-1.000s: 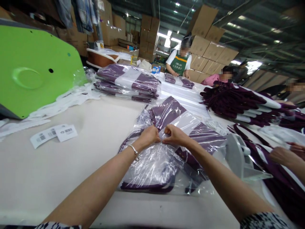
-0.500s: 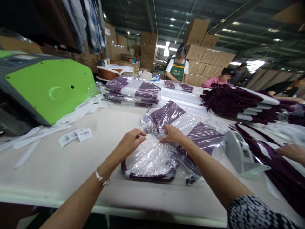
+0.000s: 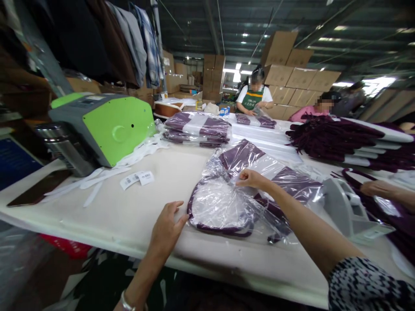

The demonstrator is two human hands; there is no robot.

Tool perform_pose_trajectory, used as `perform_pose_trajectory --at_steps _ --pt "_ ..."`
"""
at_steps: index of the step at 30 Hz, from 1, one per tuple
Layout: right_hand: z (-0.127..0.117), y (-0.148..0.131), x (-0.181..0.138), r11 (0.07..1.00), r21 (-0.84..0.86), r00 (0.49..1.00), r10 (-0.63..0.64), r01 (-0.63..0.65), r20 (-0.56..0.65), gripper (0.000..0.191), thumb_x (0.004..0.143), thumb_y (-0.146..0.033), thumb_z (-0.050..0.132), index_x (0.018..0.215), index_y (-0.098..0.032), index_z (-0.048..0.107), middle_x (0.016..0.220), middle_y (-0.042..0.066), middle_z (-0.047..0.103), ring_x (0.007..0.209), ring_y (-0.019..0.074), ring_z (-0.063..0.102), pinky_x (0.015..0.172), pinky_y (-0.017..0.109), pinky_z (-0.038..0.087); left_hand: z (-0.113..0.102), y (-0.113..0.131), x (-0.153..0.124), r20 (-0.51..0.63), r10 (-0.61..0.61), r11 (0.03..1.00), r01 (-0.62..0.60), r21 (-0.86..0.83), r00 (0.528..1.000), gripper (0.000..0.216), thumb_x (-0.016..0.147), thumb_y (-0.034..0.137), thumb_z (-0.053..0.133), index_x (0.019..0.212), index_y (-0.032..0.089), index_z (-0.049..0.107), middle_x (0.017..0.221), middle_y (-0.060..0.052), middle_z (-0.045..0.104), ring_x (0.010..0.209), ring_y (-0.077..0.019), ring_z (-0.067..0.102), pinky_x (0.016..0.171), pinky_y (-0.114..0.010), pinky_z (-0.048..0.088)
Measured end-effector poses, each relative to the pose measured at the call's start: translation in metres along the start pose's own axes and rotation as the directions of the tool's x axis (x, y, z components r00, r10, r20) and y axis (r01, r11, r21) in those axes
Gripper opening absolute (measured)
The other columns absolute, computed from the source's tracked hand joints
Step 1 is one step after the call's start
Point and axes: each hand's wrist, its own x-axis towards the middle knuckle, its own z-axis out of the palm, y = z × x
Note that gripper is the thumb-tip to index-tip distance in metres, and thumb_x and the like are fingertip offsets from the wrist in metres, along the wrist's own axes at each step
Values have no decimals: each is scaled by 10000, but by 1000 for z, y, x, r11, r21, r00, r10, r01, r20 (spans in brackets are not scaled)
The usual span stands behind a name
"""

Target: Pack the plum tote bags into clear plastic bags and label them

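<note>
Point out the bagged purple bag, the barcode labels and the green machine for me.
bagged purple bag point(image 3: 227, 203), head view, on the clear plastic wrap.
barcode labels point(image 3: 137, 178), head view, middle of the white strip.
green machine point(image 3: 119, 127), head view, on its green side panel.

Cardboard boxes stacked high under dim ceiling lights.

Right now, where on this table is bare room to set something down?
Bare tabletop lies between the barcode labels and the bagged purple garment, down to the left hand. Crowded: white strips beside the green machine, and the right side beyond the right hand.
</note>
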Motion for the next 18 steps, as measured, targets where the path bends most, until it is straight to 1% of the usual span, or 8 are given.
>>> perform_pose_trajectory --at_steps 2,4,6,8,10,13,16,18 --pt "-8 -3 -9 997 72 999 -9 11 -35 433 734 -536 697 958 -172 633 928 46 664 825 182 606 725 279 456 2 2 4 43 39 999 -40 30 998 386 832 354 574 1190 212 614 1169 -80 643 994 -243 659 948 -436 510" --pt "-9 -4 -18 999 42 986 -20 27 -165 467 770 -513 700 1088 -176 640 1108 99 674 1002 235 622 875 338 475 5 3 5 76 76 996 -80 49 994 293 859 332 546 1119 227 631 1077 -60 677 959 -239 663 918 -428 509" --pt "0 -4 -27 994 -112 948 -27 -9 -318 562 787 -504 712 1236 -181 609 1300 138 615 1201 291 555 1030 412 415 7 2 4 92 106 992 -111 57 990 199 898 337 505 1016 243 634 983 -42 695 922 -234 667 873 -410 513" --pt "17 -3 -33 961 -262 928 -15 -90 -372 711 833 -559 663 1404 -164 507 1487 168 475 1377 337 409 1143 483 294 9 -1 1 86 156 984 -163 78 984 176 927 351 470 947 262 620 943 -33 699 895 -232 669 835 -395 517" --pt "33 -1 -38 929 -340 951 36 -145 -306 821 878 -641 567 1511 -152 386 1595 171 327 1476 361 254 1194 532 178 10 -6 -1 71 228 964 -235 123 971 186 945 363 444 923 281 610 920 -33 697 881 -237 670 809 -388 520" --pt "46 2 -40 916 -362 973 105 -175 -205 860 906 -715 444 1563 -179 300 1640 137 232 1518 354 142 1213 558 74 9 -13 -2 71 313 925 -321 203 947 209 964 377 414 950 309 610 895 -31 692 873 -248 675 797 -393 527" --pt "40 0 -34 932 -303 976 158 -197 -150 899 898 -741 419 1582 -181 254 1647 128 207 1520 348 144 1213 567 85 4 -17 2 113 353 896 -370 244 929 206 969 384 418 965 331 617 903 -15 696 873 -243 685 797 -390 540" --pt "29 -5 -25 945 -232 970 208 -232 -124 928 896 -750 399 1586 -152 231 1642 148 212 1510 355 182 1200 587 139 -2 -17 8 166 368 884 -399 244 915 178 960 388 450 968 347 623 924 2 696 880 -230 689 794 -374 549"
